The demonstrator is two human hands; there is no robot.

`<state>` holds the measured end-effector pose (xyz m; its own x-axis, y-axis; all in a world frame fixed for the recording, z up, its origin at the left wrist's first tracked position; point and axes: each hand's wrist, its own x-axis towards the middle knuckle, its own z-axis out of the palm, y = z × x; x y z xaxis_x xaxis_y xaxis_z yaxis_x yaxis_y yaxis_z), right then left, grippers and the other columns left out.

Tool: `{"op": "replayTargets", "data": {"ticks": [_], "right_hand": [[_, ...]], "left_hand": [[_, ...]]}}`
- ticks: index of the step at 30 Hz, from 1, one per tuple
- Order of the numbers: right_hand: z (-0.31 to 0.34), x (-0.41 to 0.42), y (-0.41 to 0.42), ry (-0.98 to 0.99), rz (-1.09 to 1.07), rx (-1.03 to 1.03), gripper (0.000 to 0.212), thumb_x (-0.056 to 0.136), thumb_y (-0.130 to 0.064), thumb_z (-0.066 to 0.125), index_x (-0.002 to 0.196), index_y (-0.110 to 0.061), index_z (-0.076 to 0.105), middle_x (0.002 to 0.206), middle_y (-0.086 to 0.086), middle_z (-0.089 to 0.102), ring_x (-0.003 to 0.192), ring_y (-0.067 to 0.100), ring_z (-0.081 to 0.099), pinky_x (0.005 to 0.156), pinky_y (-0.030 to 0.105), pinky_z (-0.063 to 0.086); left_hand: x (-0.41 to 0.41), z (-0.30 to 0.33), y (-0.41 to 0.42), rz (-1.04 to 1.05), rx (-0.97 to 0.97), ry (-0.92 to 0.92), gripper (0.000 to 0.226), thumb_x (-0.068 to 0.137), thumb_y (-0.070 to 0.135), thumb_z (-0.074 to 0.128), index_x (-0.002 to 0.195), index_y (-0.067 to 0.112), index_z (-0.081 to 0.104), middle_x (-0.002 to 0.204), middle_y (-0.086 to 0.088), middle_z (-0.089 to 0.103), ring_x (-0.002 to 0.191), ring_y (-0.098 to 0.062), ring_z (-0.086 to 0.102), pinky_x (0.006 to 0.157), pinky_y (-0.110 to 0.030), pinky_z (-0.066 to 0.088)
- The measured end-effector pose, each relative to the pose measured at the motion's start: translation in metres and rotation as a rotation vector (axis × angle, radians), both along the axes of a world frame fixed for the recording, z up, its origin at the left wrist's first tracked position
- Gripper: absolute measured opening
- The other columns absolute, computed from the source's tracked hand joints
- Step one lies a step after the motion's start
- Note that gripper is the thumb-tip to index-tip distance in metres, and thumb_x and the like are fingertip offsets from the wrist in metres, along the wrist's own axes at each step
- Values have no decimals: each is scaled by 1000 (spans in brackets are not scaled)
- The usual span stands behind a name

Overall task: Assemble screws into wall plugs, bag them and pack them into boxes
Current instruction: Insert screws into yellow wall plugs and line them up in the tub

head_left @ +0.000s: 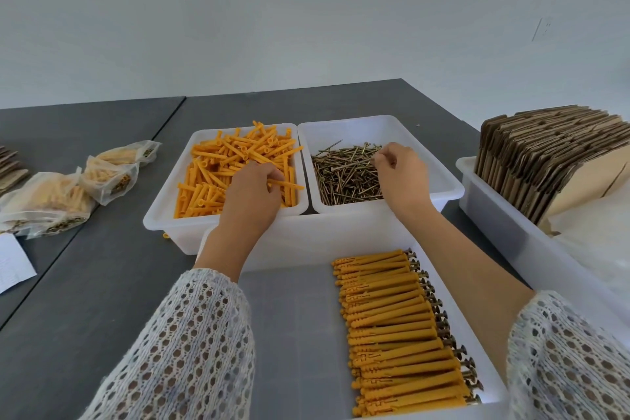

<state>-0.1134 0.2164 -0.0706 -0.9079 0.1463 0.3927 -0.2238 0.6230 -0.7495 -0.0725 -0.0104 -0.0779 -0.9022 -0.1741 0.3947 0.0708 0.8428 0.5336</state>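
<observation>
1. Left hand [250, 189] pinched one orange wall plug [286, 185] over the plug bin [160, 211], 11 o'clock on the desk [102, 300].
2. Right hand [400, 170], grip curled, pinched a screw [375, 155] in the screw bin [453, 187], 1 o'clock.
3. Assembled plugs [392, 327] filled a row of the near tray [477, 334], 6 o'clock.
4. Filled bags [51, 201] lay at 9 o'clock; flat cartons [531, 160], 3 o'clock, unfolded. Judged: boxing apparently not begun.

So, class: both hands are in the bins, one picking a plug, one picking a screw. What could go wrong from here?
The right hand pinches into a loose heap of screws; sharp tips could prick the fingers. The left hand holds one orange plug near the bin's rim; it might drop beside the stray plug already on the table. Sleeves could disturb the assembled row.
</observation>
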Motion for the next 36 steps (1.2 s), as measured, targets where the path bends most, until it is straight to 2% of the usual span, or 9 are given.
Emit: {"op": "replayTargets", "data": {"ticks": [3, 6, 11, 15, 19, 22, 26, 29, 36], "right_hand": [[6, 3, 2, 14, -11, -232, 23, 99, -19, 49, 95, -13, 70, 89, -5, 66, 73, 1, 54, 63, 15, 37], [12, 7, 5, 23, 13, -517, 23, 96, -14, 49, 86, -16, 69, 79, -6, 63, 72, 6, 54, 70, 22, 44], [19, 13, 5, -15, 52, -754, 24, 103, -18, 43, 88, -10, 58, 68, -2, 60, 58, 9, 57, 58, 27, 56], [20, 16, 2, -45, 104, -693, 25, 104, -19, 36, 89, -13, 56, 46, -6, 44, 40, 11, 41, 48, 29, 50], [18, 15, -2, -135, 63, -679, 8, 103, -21, 41, 99, -20, 48, 69, 1, 48, 52, 10, 37, 50, 27, 34], [18, 13, 0, -172, 29, -674, 14, 101, -13, 40, 91, -22, 43, 81, 8, 46, 58, 13, 35, 52, 27, 32], [18, 13, 1, -160, 24, -641, 15, 96, -6, 47, 89, -19, 48, 88, 10, 51, 63, 13, 40, 58, 26, 37], [17, 13, 1, -140, 34, -629, 18, 95, -4, 51, 105, -17, 56, 95, 5, 56, 74, 14, 49, 73, 32, 48], [15, 10, 2, -120, 22, -561, 41, 97, -5, 52, 137, -13, 50, 109, 7, 59, 87, 18, 54, 79, 30, 51]], "left_hand": [[0, 1, 1, -9, -4, 53, 17, 93, 10, 61, 100, 23, 68, 108, 3, 58, 94, -14, 55, 81, -26, 41], [0, 1, 2, -16, -11, 58, 14, 94, 15, 63, 104, 22, 69, 111, 2, 60, 96, -16, 56, 83, -28, 41], [0, 0, 2, -16, -38, 66, 19, 98, 24, 59, 112, 25, 71, 112, 2, 65, 93, -15, 58, 79, -31, 45], [2, 0, 5, 86, -166, 131, 24, 100, 37, 53, 112, 28, 72, 97, 5, 72, 79, -11, 54, 61, -27, 42], [4, 4, 10, 155, -205, 151, 21, 100, 42, 51, 116, 31, 61, 79, 8, 66, 68, -13, 58, 53, -28, 47], [5, 6, 13, 160, -129, 196, 10, 99, 33, 54, 105, 27, 50, 63, 8, 54, 53, -10, 51, 46, -24, 35], [7, 9, 15, 153, -16, 252, 14, 96, 29, 59, 90, 34, 47, 74, 20, 51, 53, -3, 47, 47, -22, 32], [6, 11, 15, 71, 105, 311, 11, 96, 25, 63, 90, 32, 56, 77, 25, 52, 56, -4, 51, 51, -22, 39], [1, 9, 15, -6, 99, 371, 23, 98, 23, 61, 76, 18, 54, 81, 0, 59, 74, -16, 54, 65, -20, 40]]}}
